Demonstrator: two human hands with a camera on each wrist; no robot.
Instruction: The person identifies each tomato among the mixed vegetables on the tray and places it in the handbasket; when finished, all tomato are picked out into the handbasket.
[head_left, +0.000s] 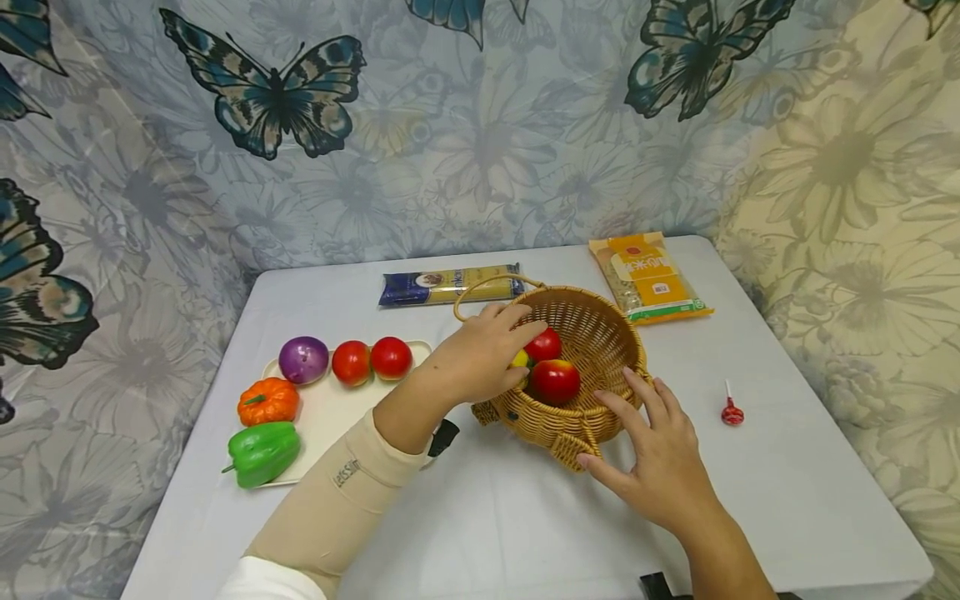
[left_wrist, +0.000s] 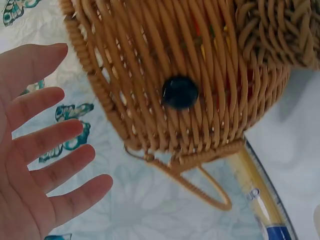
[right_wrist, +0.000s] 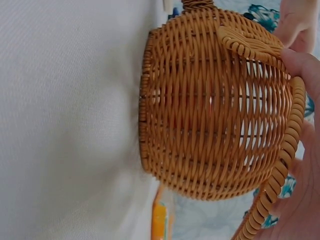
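A wicker basket point(head_left: 600, 333) stands on the table, its woven side and a dark round eye point(left_wrist: 180, 92) filling much of the left wrist view. Two red fruits point(head_left: 555, 382) and part of something yellow point(head_left: 521, 359) lie inside. My left hand point(head_left: 483, 350) is over the basket's left rim; its fingers look spread and hold nothing in the left wrist view. My right hand point(head_left: 660, 446) is at the right rim, fingers extended, thumb near a woven ear point(right_wrist: 252, 47). The basket's handle point(right_wrist: 280, 175) passes in front of this hand in the right wrist view.
Left of the basket is a cream tray point(head_left: 333, 425), with two tomatoes point(head_left: 371, 361), a purple onion point(head_left: 303, 360), an orange pumpkin point(head_left: 268, 401) and a green pepper point(head_left: 262, 453) along its edges. A noodle pack point(head_left: 450, 285), grain bag point(head_left: 651, 277) and red lollipop point(head_left: 732, 412) lie around.
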